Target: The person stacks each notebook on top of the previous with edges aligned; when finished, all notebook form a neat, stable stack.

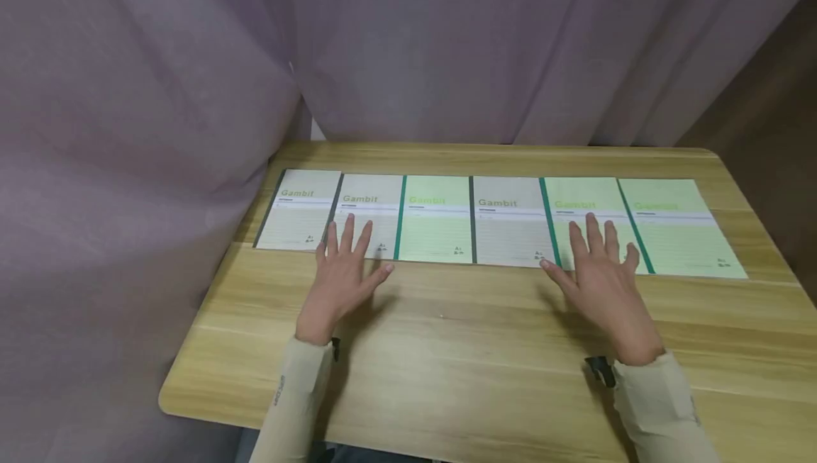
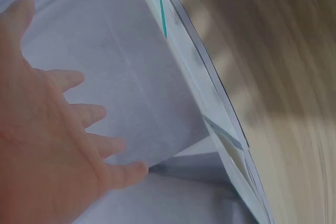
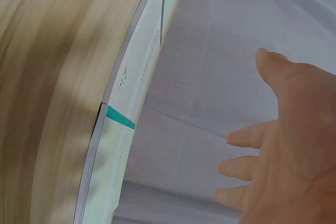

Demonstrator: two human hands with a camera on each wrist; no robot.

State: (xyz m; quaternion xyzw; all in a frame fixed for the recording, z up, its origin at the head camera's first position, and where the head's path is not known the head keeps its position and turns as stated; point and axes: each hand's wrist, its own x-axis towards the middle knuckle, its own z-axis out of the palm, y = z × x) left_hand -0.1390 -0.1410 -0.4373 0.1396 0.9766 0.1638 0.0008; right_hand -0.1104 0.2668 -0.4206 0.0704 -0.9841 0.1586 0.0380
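Observation:
Several "Gambit" notebooks lie side by side in one row across the table. At the left end is a grey notebook (image 1: pixel 296 218), beside a second grey notebook (image 1: pixel 373 190). A green notebook (image 1: pixel 437 225), another grey one (image 1: pixel 513 229) and two more green notebooks follow to the right. My left hand (image 1: pixel 341 275) hovers palm down with fingers spread, its fingertips overlapping the second grey notebook in the head view. Likewise spread and holding nothing, my right hand (image 1: pixel 603 286) is over the front of the green notebook (image 1: pixel 568 190) second from the right. Both wrist views show the palms raised above the notebooks.
The wooden table (image 1: pixel 447 356) has rounded corners and extends in front of the notebooks. Grey-purple curtains (image 1: pixel 434 52) hang behind it and along its left side. Beyond the right edge is a dark brown area. Dark straps show at both sleeve cuffs.

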